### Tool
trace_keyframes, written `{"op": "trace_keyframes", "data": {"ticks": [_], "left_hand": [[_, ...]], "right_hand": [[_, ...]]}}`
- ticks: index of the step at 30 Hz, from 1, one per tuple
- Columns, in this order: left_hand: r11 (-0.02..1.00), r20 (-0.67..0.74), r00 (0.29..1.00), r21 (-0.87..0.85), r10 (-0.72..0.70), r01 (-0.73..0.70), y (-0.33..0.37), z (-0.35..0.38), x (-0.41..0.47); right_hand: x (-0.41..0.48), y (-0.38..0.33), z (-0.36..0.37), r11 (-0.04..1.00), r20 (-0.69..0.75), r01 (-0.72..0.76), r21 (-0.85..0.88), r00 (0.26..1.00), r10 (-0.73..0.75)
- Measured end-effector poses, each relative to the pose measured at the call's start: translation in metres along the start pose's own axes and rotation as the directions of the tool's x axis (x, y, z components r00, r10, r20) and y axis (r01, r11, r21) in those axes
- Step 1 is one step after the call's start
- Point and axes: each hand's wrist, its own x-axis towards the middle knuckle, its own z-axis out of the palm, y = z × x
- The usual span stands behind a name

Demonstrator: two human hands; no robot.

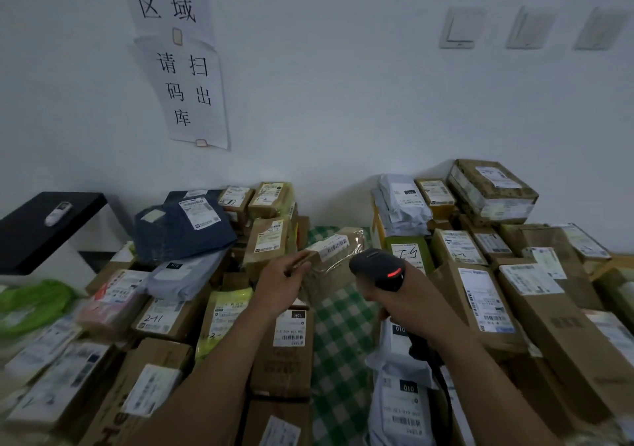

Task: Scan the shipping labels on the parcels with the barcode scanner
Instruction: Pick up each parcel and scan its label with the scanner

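Note:
My left hand (283, 286) grips the near end of a brown taped parcel (338, 263) and holds it tilted above the green checked cloth (339, 342). A white barcode label (332, 246) runs along the parcel's top edge. My right hand (399, 303) grips a black barcode scanner (379, 269) by its handle; a red light glows on its head. The scanner's head sits just right of the held parcel, close to the label.
Cardboard boxes and poly mailers with labels are piled left (171, 311) and right (494, 301) of the cloth strip. A blue mailer (182, 226) tops the left pile. A black unit (41, 226) stands far left. Paper signs (188, 92) hang on the white wall.

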Motion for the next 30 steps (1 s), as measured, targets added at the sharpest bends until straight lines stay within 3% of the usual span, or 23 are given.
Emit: {"op": "trace_keyframes", "data": {"ticks": [5,18,30], "left_hand": [[1.0,0.006,1.0,0.022,-0.012,0.012,-0.004,-0.005,-0.002],[1.0,-0.034,0.999,-0.001,0.01,-0.01,-0.01,-0.019,-0.023],[0.998,-0.089,0.994,-0.04,-0.059,0.055,-0.02,-0.021,-0.036]], "right_hand": [[0.0,-0.004,0.005,0.995,0.019,-0.027,-0.1,0.999,0.029],[-0.017,-0.01,0.021,0.998,0.079,-0.004,-0.063,0.997,0.009],[-0.021,-0.006,0.024,0.997,0.119,0.016,-0.077,0.993,-0.007]]}}
